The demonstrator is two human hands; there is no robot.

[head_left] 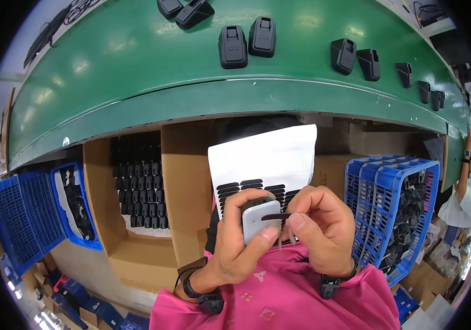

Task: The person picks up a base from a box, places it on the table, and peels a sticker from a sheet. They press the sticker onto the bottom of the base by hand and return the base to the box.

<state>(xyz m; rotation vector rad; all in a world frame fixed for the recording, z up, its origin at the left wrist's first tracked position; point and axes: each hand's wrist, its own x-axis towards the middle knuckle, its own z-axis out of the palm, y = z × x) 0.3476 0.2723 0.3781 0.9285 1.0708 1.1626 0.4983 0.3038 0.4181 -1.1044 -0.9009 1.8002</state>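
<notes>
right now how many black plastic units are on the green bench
9 clearly visible: a top-edge pair, a centre pair, a right-hand pair and a far-right trio. More may be hidden at the right end.

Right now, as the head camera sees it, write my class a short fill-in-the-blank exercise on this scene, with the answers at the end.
1. The pale-faced device is held in the person's ____ hand.
2. The right hand pinches a thin dark strip, while the sheet bearing similar strips is coloured ____.
3. The tabletop beyond the hands is coloured ____.
4. The lattice crate at the picture's right is coloured ____.

Missing words: left; white; green; blue.
</notes>
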